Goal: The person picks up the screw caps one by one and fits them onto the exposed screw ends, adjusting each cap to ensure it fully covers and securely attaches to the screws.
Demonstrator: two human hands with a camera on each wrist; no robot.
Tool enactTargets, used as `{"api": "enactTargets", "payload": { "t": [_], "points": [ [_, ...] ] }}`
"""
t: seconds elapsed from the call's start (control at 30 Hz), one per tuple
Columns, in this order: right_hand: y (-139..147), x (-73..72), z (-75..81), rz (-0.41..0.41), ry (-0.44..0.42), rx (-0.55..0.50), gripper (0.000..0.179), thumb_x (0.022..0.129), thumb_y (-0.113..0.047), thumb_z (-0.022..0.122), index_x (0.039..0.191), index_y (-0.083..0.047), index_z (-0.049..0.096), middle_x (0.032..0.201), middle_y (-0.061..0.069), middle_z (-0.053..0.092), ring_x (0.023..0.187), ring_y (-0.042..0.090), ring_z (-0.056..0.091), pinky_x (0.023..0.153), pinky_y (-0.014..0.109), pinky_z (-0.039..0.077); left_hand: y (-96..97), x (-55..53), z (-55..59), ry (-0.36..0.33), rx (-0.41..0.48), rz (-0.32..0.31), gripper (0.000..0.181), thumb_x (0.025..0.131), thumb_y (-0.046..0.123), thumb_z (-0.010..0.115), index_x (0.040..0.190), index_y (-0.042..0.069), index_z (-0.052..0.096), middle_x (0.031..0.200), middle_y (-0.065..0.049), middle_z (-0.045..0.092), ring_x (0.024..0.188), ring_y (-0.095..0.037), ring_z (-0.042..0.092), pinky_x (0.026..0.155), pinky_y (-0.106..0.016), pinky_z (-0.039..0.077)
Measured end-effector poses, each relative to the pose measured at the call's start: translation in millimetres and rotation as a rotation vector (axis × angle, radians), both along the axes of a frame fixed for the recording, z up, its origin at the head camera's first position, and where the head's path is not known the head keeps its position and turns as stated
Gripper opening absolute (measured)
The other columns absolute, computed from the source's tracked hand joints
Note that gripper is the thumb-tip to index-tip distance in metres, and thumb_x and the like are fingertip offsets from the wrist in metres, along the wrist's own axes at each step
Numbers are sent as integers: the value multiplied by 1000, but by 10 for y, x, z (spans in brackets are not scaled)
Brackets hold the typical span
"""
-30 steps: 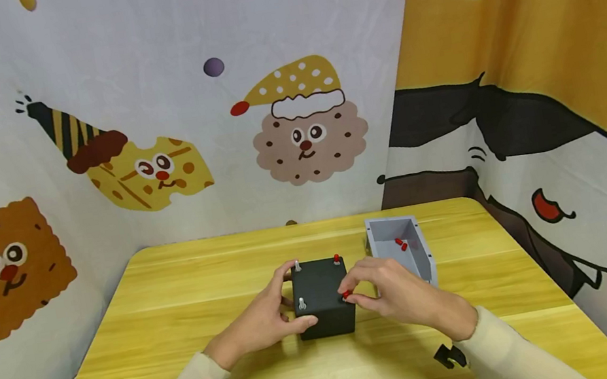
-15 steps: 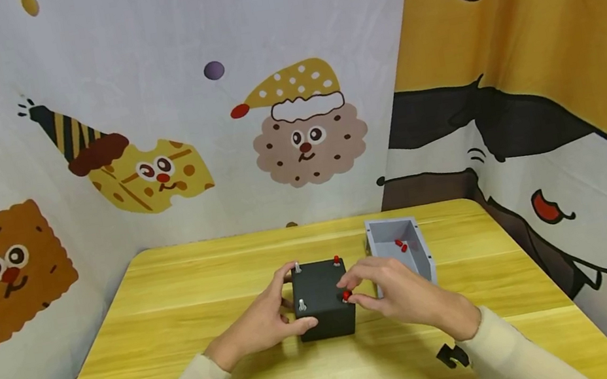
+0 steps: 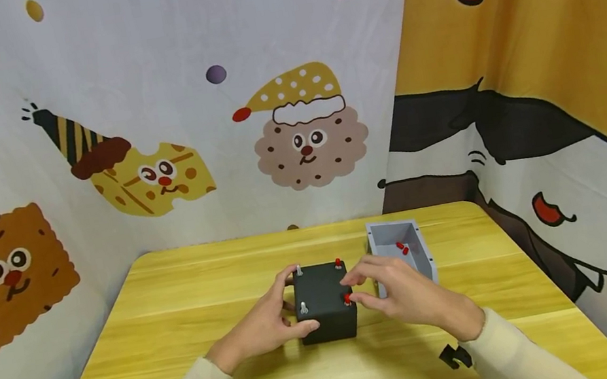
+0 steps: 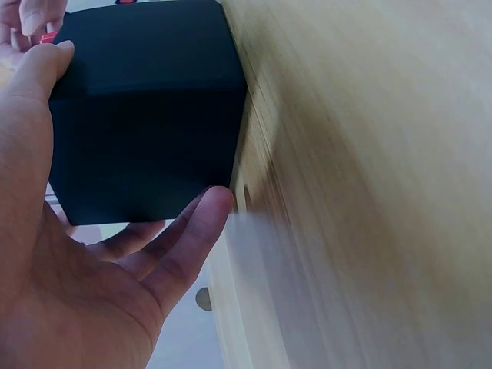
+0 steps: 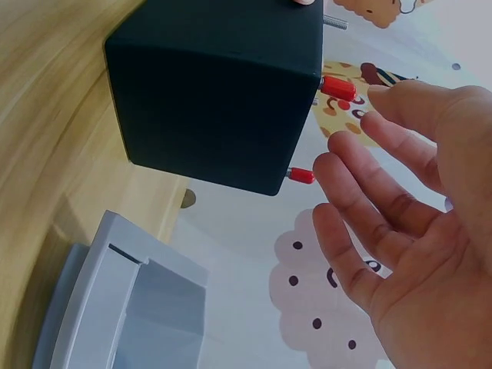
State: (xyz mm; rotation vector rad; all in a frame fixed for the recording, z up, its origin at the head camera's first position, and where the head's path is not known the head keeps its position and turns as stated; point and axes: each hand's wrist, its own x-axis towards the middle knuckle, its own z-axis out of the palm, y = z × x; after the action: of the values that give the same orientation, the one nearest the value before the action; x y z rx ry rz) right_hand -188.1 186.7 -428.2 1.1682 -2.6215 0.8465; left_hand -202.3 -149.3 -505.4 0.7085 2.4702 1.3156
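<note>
One hand, your left grip [image 3: 266, 322], clasps the black box [image 3: 322, 292] near two bare posts [image 3: 303, 307]. On the box's right the near red cap [image 3: 347, 300] points up, long axis vertical; your right grip [image 3: 394, 282], loosely spread alongside, holds nothing. Seating looks done; next likely calls for a loose cap [image 3: 405, 251] from the grey tray [image 3: 394, 232] further right.

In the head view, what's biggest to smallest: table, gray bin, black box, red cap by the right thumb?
1. Table
2. Black box and gray bin: too alike to rank, and the right hand hides part of the bin
3. Red cap
</note>
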Motion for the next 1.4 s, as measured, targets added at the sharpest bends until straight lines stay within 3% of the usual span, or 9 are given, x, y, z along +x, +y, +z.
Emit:
{"api": "enactTargets", "payload": {
  "t": [0.2, 0.43, 0.67, 0.83, 1.1, 1.4],
  "points": [
    [9, 3, -7, -11, -3, -14, 23, 108, -19, 87, 131, -18, 85, 124, -2, 84, 109, 14, 78, 79, 24, 61, -29, -18, -75, 53, 50, -40, 115, 103, 63, 87, 185, 41, 9, 178, -19, 45, 112, -16, 80, 79, -31, 67],
    [47, -9, -28, -15, 24, -48, 22, 107, -14, 88, 128, -18, 85, 122, -5, 83, 107, 9, 75, 78, 22, 61, 16, 26, -23, -13, 19, 9, 116, 102, 54, 91, 184, 43, 10, 182, -16, 42, 116, -21, 81, 84, -29, 67],
    [106, -22, -44, -20, 50, -68, 21, 107, -11, 87, 127, -17, 85, 121, -9, 81, 106, 9, 77, 81, 24, 63, 70, 37, -11, -21, 15, 14, 116, 102, 51, 92, 184, 44, 10, 183, -11, 42, 117, -18, 80, 85, -28, 66],
    [122, -43, -46, -16, 55, -78, 20, 107, -11, 86, 127, -16, 85, 121, -8, 81, 105, 17, 80, 82, 25, 63, 77, 34, -30, -30, 29, 16, 116, 102, 51, 92, 184, 45, 10, 182, -12, 42, 116, -19, 81, 84, -28, 67],
    [131, -46, -41, -58, 99, -37, 22, 106, -13, 89, 126, -20, 84, 120, -10, 80, 106, 10, 78, 91, 32, 67, 49, 51, -28, -28, 18, 22, 117, 102, 52, 92, 184, 46, 10, 183, -13, 42, 115, -19, 80, 83, -29, 67],
    [186, -79, -64, -88, 128, -15, 19, 106, -16, 89, 124, -22, 83, 120, -5, 81, 104, 7, 74, 90, 36, 66, 23, 26, -28, -21, 6, 25, 117, 101, 52, 93, 183, 46, 10, 182, -13, 42, 113, -18, 81, 86, -28, 66]
  ]
}}
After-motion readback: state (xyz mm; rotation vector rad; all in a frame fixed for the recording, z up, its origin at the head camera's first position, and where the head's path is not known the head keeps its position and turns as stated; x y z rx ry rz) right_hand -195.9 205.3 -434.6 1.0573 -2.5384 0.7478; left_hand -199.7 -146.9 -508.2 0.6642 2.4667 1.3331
